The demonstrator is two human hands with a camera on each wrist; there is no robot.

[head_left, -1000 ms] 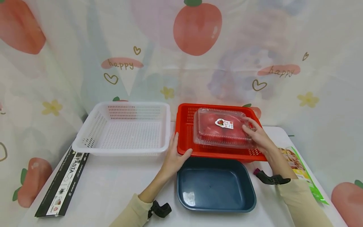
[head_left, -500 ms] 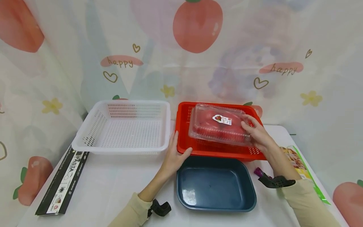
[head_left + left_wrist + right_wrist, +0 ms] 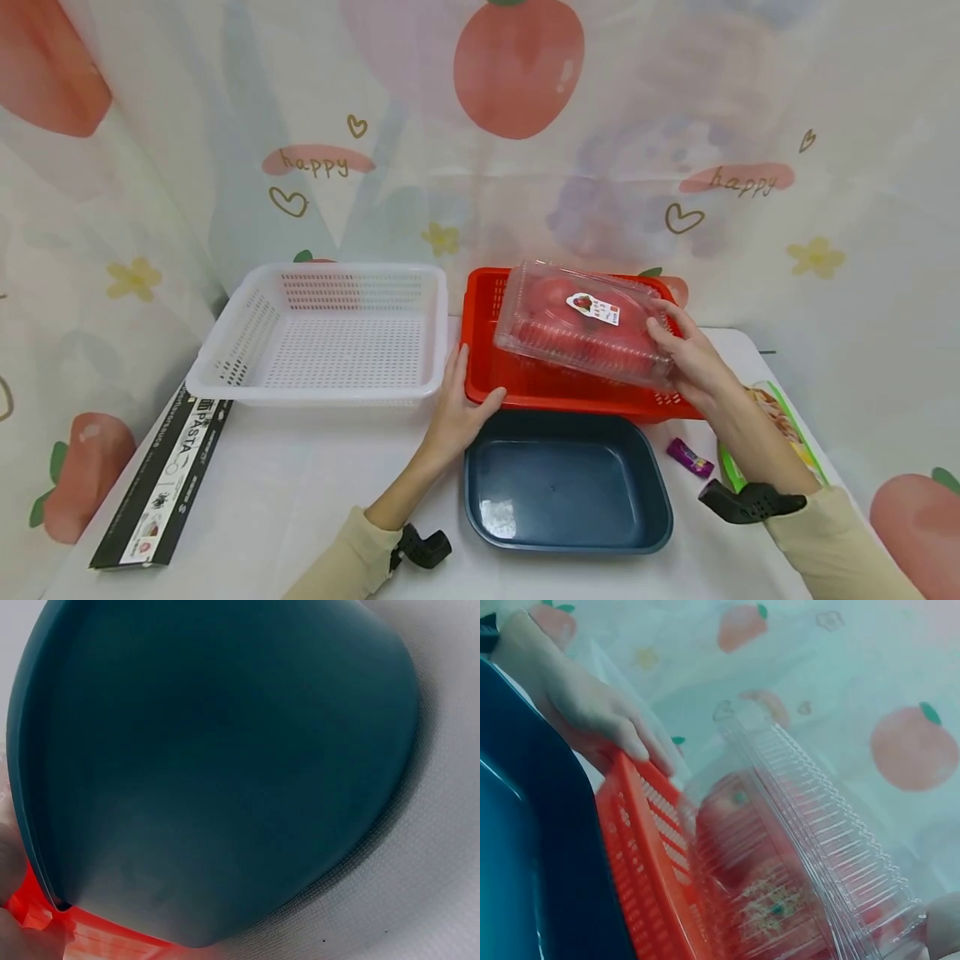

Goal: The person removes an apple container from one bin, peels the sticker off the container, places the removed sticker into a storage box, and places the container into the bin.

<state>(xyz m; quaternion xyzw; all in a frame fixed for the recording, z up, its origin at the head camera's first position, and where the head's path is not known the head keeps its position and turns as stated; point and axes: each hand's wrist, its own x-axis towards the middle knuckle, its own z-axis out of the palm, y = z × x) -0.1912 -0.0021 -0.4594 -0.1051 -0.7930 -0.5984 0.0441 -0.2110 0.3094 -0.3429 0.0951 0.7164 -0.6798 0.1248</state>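
Observation:
My right hand [image 3: 697,358] holds the right end of a clear plastic clamshell box [image 3: 581,321] in the head view, thumb on its lid. Red tomatoes [image 3: 735,817] with green stems show through the plastic, and a white label sits on top. The box is tilted, its left end raised, over a red slotted basket [image 3: 487,383]. At the basket's front left corner, my left hand [image 3: 461,412] grips the rim, thumb along the front and fingers on the left side. The right wrist view shows this grip and the box's underside. In the left wrist view a dark blue basin [image 3: 225,765] hides most of the basket.
To the left stands a white slotted basket [image 3: 322,392], beside a black pasta box [image 3: 165,492]. The blue basin is in front of the red basket. A small purple packet [image 3: 690,458] and a green food bag [image 3: 787,417] lie on the right, the bag partly behind my forearm.
My right hand has lifted the clamshell box and tilted it, left end up. The purple packet has come into full view as my right forearm shifted right. My left hand stays on the basket.

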